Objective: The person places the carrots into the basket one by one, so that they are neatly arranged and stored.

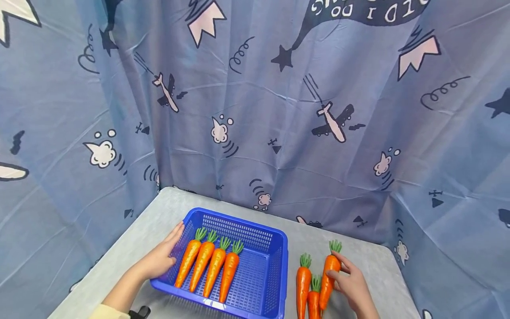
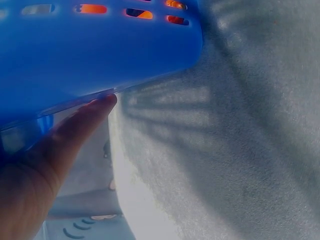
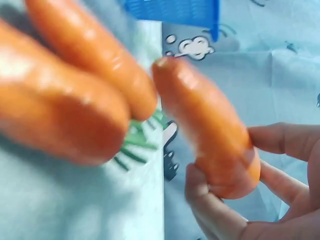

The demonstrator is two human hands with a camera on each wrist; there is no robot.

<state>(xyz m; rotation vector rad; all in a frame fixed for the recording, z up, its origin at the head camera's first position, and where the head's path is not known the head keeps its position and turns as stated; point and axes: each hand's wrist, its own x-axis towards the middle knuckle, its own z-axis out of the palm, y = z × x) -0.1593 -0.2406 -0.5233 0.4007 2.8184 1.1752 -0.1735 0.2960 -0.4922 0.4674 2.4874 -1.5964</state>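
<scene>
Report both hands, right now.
Left hand: open, touching the blue basket.
Right hand: closed, holding a carrot.

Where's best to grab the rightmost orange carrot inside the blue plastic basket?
Probably pinch that orange, tapering carrot across its thick upper body, below the leafy green top, coming from above and its right: bare floor of the blue plastic basket lies there, while a neighbouring orange carrot sits close on its left.
</scene>
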